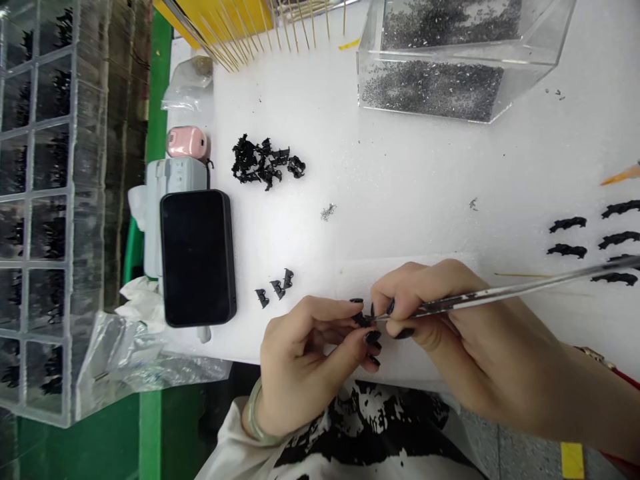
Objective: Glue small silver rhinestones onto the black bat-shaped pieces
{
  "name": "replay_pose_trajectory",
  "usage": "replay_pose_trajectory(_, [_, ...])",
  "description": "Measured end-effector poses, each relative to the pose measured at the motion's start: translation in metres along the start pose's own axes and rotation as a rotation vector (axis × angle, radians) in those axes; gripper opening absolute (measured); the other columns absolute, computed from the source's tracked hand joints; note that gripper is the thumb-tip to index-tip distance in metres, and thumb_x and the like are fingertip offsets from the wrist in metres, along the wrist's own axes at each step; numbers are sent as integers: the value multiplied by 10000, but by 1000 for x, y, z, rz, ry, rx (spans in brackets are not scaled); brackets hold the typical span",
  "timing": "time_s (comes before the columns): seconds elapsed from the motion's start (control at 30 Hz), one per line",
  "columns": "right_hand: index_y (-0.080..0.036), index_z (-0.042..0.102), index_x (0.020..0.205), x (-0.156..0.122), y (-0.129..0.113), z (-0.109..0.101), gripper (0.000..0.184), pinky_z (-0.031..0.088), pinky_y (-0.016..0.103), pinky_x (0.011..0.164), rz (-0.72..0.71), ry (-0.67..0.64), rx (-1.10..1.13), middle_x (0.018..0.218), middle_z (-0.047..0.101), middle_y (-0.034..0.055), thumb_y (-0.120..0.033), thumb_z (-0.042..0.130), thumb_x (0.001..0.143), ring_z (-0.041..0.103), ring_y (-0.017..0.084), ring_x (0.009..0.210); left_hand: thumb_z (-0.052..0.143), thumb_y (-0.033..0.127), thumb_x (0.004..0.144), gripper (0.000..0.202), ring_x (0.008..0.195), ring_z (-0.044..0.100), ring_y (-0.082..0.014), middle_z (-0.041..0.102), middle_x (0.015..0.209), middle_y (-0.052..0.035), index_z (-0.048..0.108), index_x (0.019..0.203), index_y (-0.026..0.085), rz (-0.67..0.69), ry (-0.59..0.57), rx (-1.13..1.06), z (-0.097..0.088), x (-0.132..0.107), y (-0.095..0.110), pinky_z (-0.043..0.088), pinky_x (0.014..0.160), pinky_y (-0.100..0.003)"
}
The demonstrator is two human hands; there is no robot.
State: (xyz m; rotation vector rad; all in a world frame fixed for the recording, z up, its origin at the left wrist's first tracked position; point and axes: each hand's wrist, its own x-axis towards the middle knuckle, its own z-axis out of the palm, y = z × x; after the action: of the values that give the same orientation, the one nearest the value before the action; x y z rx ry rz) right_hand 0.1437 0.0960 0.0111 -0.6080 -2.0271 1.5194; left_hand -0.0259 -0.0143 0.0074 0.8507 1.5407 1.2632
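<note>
My left hand [307, 360] pinches a small black part [362, 321] between thumb and fingertips, near the table's front edge. The fingers partly cover it. My right hand [465, 340] is closed around slim metal tweezers [493, 293], whose tip meets the black part. Whether the tip grips anything is too small to see. To the left of my left hand, three similar black pieces [278, 288] lie on the white surface. Farther back sits a tangled pile of black pieces [255, 160], with a few tiny silvery bits [328, 212] to its right.
A clear tray [533, 57] of tiny dark grains stands at the back. Rows of black pieces [567, 251] lie at right. On the left are a black phone-like device [196, 259], a pink case [186, 142], a plastic bag [150, 363] and a compartment box [73, 267].
</note>
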Motion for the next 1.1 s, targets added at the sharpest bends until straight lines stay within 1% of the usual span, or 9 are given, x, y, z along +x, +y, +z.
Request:
replay_pose_trajectory(0.07, [-291, 456, 1085, 1, 0, 0, 361, 584, 302, 644, -4, 3, -2, 874, 669, 11, 32, 447, 924, 715, 202, 782, 788, -27, 846, 309, 542, 786, -141, 827, 796, 58, 720, 999, 233, 0, -8, -15, 1, 0, 1, 681, 518, -161])
replay_pose_trajectory(0.23, [-276, 450, 1069, 2, -1, -1, 323, 572, 296, 654, -31, -7, 4, 885, 666, 14, 21, 451, 941, 707, 188, 771, 838, 72, 852, 203, 498, 764, -146, 808, 716, 43, 702, 917, 207, -52, 76, 10, 6, -1, 6, 665, 483, -166])
replay_pose_trajectory(0.33, [-280, 443, 1060, 2, -2, -2, 319, 569, 296, 637, -23, -9, 20, 869, 651, 10, 19, 442, 948, 708, 186, 763, 817, 18, 844, 244, 503, 765, -131, 810, 725, 59, 707, 924, 220, -38, 81, -31, 6, -1, 5, 660, 497, -146])
replay_pose_trajectory(0.43, [-272, 445, 1068, 2, -2, -2, 280, 586, 266, 632, -7, 9, 83, 904, 645, 19, -11, 467, 967, 701, 159, 736, 762, -80, 837, 347, 542, 782, -116, 820, 773, 83, 717, 961, 242, -11, 24, -96, 3, 0, 1, 664, 532, -123])
replay_pose_trajectory(0.53, [-263, 448, 1080, 3, -3, -2, 254, 607, 240, 645, 20, 18, 128, 937, 639, 28, -34, 491, 979, 697, 137, 729, 732, -112, 850, 405, 590, 800, -117, 825, 826, 94, 717, 1006, 262, -3, -56, -104, -1, 0, -2, 683, 566, -134])
replay_pose_trajectory(0.7, [-269, 451, 1095, 0, -3, -1, 253, 609, 250, 655, 54, -3, 144, 930, 649, 15, -39, 484, 993, 697, 141, 758, 716, -130, 848, 424, 595, 799, -112, 815, 855, 96, 719, 1008, 262, 8, -46, -102, -2, -1, -1, 685, 563, -140])
replay_pose_trajectory(0.9, [-265, 445, 1085, 0, -1, -1, 246, 597, 228, 669, 69, -16, 151, 881, 646, -17, -34, 458, 1002, 689, 115, 747, 702, -122, 876, 451, 653, 811, -95, 804, 924, 104, 710, 1060, 290, 35, -122, -100, -6, 0, -5, 691, 605, -131])
replay_pose_trajectory(1.1, [-251, 461, 1075, 1, -2, -3, 233, 613, 208, 673, 46, -13, 127, 904, 658, -14, -26, 463, 1013, 705, 101, 743, 709, -122, 875, 468, 681, 813, -82, 794, 956, 104, 718, 1087, 294, 61, -134, -109, -8, -1, -8, 692, 627, -120])
